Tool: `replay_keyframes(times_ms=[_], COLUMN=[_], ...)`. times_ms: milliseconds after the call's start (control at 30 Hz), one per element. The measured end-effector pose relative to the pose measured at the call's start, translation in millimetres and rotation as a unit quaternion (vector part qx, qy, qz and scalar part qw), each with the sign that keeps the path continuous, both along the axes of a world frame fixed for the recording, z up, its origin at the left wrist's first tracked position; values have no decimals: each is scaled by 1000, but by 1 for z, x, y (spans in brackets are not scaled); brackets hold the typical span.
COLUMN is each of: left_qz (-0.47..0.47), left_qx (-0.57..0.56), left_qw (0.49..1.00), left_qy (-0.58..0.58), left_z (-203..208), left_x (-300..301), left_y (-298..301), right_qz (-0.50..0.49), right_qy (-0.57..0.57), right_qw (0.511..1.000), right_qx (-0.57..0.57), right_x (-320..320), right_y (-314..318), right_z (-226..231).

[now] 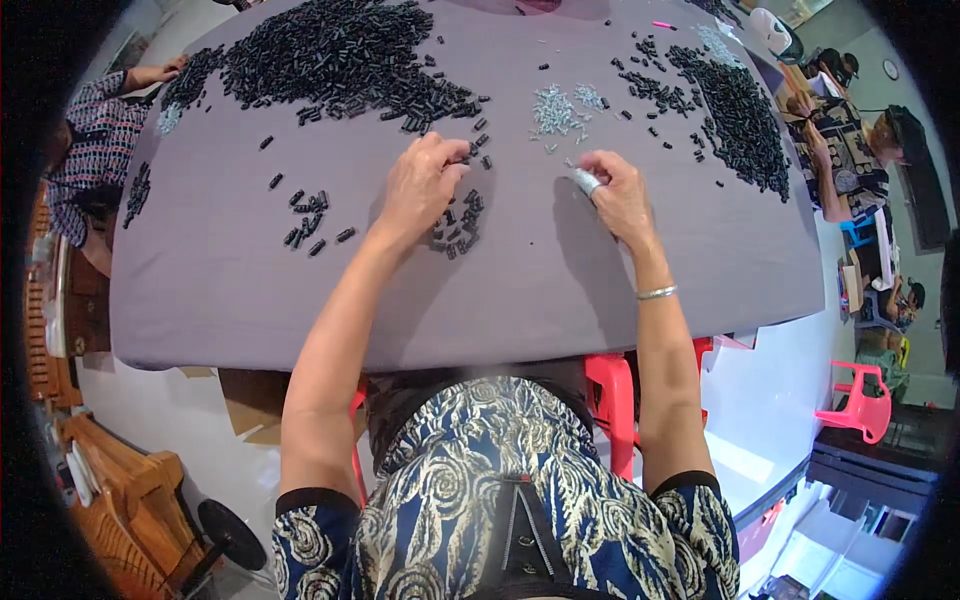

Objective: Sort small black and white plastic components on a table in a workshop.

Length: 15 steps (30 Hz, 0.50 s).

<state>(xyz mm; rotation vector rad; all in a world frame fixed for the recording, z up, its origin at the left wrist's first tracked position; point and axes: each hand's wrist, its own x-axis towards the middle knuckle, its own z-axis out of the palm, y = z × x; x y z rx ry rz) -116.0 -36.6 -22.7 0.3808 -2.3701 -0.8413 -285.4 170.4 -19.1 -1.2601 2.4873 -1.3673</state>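
Observation:
My left hand is closed with its fingers curled, just over the grey cloth. Small black cylindrical pieces lie right by its fingertips; what it pinches, if anything, is hidden. Beside its wrist rests a small cluster of similar black pieces. My right hand is closed in a pinch, a silvery-white wrap around one digit. A tiny pale piece shows at its fingertips, too small to tell whether it is held. Just beyond is a pile of small pale-blue, screw-like pieces.
The grey cloth-covered table bears a large black heap at the far left, another black heap at the right, and a loose group at the near left. One person sits left; others are at right. A pink chair stands right.

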Motion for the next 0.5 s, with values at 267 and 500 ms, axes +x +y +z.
replay_keyframes(times_ms=[267, 500], left_qz=[-138, -136], left_qx=[283, 297], left_qw=[945, 938], left_qy=[92, 113], left_z=[13, 3], left_x=[17, 21], left_y=[30, 43], right_qz=[28, 103], right_qy=[104, -206], right_qw=[989, 973], right_qx=[101, 9], right_x=[1, 26], right_y=[-9, -14], right_z=[-1, 13])
